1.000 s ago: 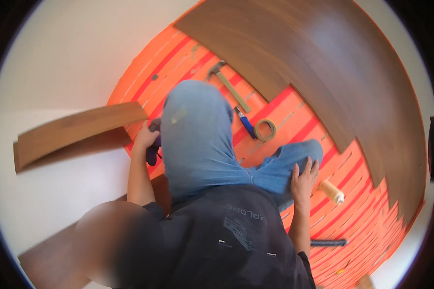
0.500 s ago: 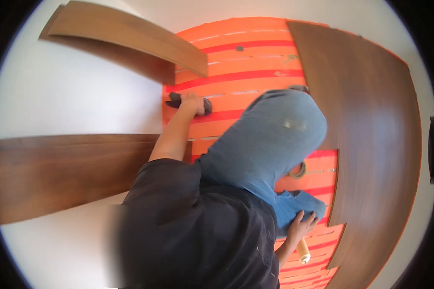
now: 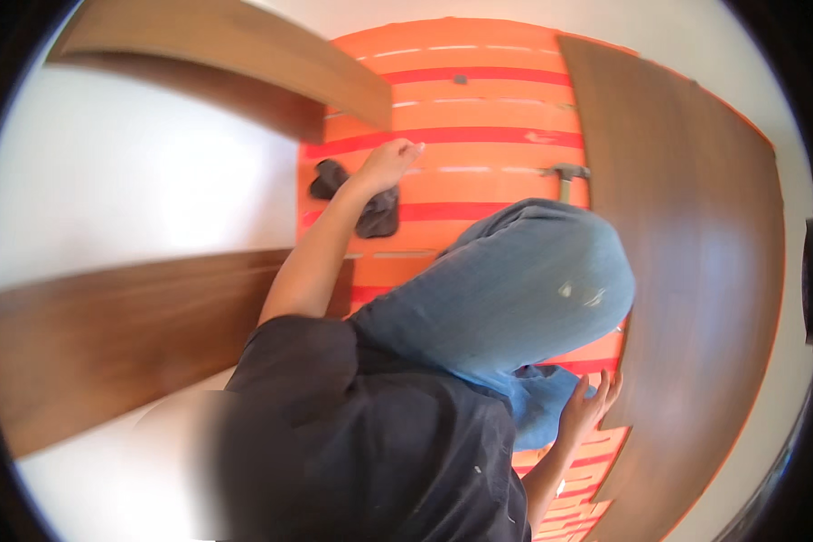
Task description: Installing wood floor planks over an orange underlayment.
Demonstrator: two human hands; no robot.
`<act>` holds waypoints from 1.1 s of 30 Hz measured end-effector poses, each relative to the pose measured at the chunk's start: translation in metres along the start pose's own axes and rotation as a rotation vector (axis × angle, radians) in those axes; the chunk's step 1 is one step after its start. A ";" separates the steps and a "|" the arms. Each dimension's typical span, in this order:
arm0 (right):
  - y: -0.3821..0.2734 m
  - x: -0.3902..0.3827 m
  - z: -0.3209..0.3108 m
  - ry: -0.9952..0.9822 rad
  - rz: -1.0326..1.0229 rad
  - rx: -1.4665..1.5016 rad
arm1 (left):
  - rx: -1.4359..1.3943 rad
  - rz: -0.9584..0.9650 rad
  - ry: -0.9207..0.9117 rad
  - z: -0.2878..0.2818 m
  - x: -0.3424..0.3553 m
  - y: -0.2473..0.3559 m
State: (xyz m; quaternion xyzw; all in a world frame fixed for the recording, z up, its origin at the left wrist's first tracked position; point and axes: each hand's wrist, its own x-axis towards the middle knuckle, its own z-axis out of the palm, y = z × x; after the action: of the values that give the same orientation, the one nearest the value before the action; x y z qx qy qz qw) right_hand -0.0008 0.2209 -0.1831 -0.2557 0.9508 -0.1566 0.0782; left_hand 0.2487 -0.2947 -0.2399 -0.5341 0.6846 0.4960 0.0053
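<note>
My left hand is raised above the orange underlay, its fingers curled together with nothing visible in them. Just beneath my left wrist lies a dark, soft-looking thing in two parts; its kind is not clear. My right hand is held with fingers spread beside my bent right knee, near the stepped edge of the laid brown floor planks. Beyond my left knee rests a hammer, its head close to the planks and the lower part of its handle hidden by my leg.
Two loose planks jut in at the upper left. Another brown plank extends along the left, partly behind my arm. A small grey piece lies on the underlay at the far side. White walls border the floor.
My left hand has lifted off the dark thing and moved right. My right hand has come off my knee, fingers spreading. The hammer shows more; the tape roll is now hidden behind my leg.
</note>
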 end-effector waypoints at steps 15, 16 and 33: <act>-0.141 0.239 -0.001 0.044 -0.307 0.158 | 0.701 1.474 -0.140 0.110 -0.087 0.295; -0.133 0.249 -0.004 -0.020 -0.313 0.111 | 0.697 1.457 -0.136 0.115 -0.078 0.303; -0.360 0.345 0.014 -0.750 -0.347 0.064 | 0.558 0.543 -0.357 0.028 -0.156 0.323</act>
State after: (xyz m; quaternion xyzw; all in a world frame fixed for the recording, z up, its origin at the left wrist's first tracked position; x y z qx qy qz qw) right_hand -0.1266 -0.2545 -0.0984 -0.4491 0.7937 -0.0931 0.3996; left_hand 0.0637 -0.1825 0.0474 -0.2182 0.8967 0.3598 0.1373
